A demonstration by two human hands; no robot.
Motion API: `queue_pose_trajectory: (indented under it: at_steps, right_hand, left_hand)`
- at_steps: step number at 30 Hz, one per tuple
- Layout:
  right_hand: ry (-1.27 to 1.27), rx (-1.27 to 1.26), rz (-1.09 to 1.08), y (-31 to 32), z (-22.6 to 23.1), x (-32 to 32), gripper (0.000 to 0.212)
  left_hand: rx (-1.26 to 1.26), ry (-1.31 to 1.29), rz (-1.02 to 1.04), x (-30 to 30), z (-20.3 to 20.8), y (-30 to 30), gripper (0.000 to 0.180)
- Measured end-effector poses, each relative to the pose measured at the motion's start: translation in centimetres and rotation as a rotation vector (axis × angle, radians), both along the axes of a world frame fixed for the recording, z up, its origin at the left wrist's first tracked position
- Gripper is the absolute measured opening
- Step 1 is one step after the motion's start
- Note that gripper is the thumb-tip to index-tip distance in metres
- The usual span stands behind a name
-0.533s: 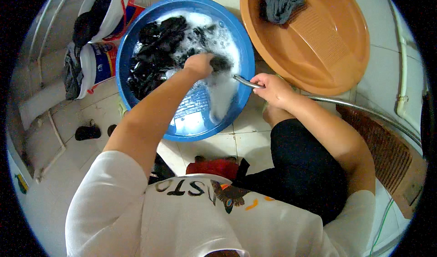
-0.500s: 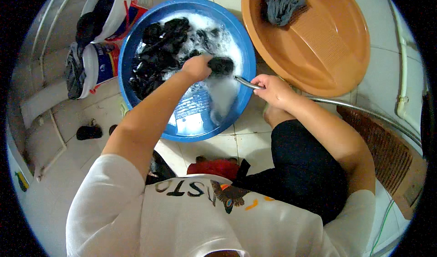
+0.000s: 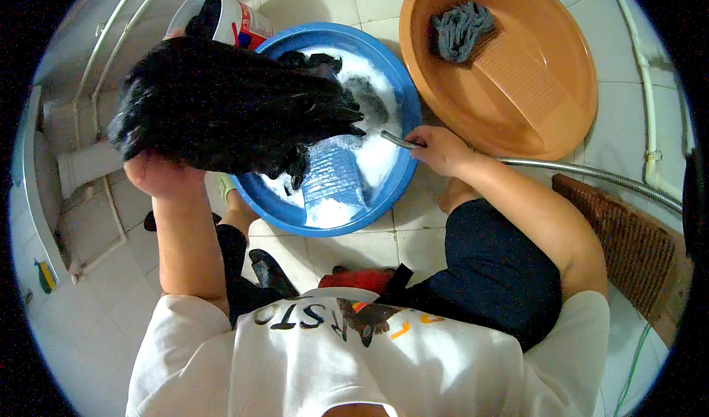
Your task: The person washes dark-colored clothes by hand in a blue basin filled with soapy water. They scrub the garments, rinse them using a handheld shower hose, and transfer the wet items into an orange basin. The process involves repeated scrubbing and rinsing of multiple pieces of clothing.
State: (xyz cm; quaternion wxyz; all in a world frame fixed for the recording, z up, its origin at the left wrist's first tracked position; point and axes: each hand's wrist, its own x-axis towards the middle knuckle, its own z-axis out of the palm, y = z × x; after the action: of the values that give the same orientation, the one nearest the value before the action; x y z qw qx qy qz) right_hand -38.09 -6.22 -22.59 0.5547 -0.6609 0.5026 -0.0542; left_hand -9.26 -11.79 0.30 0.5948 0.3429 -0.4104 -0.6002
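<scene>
My left hand [image 3: 166,175] grips a bundle of wet black clothing [image 3: 229,99], lifted over the left side of a round blue washtub [image 3: 410,92]. The bundle's right end hangs over the middle of the tub, hiding much of its left half. White suds [image 3: 378,155] and more dark cloth [image 3: 325,62] show in the tub, beside its ribbed scrubbing slope [image 3: 332,177]. At the tub's right rim, my right hand [image 3: 441,151] is closed round a flexible metal hose [image 3: 399,141]. The hose end points into the tub; whether water runs out is unclear.
An orange oval tub [image 3: 432,107] at the far right holds a wrung grey cloth [image 3: 464,31]. A white bucket [image 3: 230,14] with dark cloth stands at the far left. A wooden washboard [image 3: 620,232] leans at the right, near a wall pipe [image 3: 650,121]. Something red [image 3: 354,279] lies beneath me.
My left hand has come up out of the tub and swung left, raising the black clothing. My right hand still holds the hose in nearly the same place.
</scene>
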Motion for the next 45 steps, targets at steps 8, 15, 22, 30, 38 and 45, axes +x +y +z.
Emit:
queue_pose_trajectory:
  at_steps: [8, 15, 22, 30, 38, 45]
  right_hand:
    - [-0.010, 0.072, -0.025, 0.3, -0.8, 0.2, 0.026]
    - [-0.040, 0.167, -0.127, 1.2, -2.2, -1.2, 0.025]
    - [0.059, 0.141, -0.043, 0.5, -0.1, -0.8, 0.027]
    - [0.033, 0.184, -0.067, 0.8, 0.0, -0.8, 0.027]
    - [0.084, 0.205, -0.061, 0.8, -0.2, -0.5, 0.028]
    - [0.031, 0.170, -0.056, 0.7, -0.5, -0.5, 0.027]
  left_hand:
    - [0.447, 0.046, -0.041, -2.1, -8.9, -0.8, 0.026]
    - [0.315, -1.516, -0.295, -2.9, -25.6, 1.3, 0.073]
    - [-0.040, -2.148, -1.190, -7.8, -28.1, 3.8, 0.062]
    - [0.325, -2.008, -1.267, -3.3, -41.8, 4.0, 0.048]
    - [0.372, -1.972, -1.176, -6.0, -31.5, 0.2, 0.042]
    - [0.140, -1.875, -0.655, -3.2, -31.3, 3.0, 0.051]
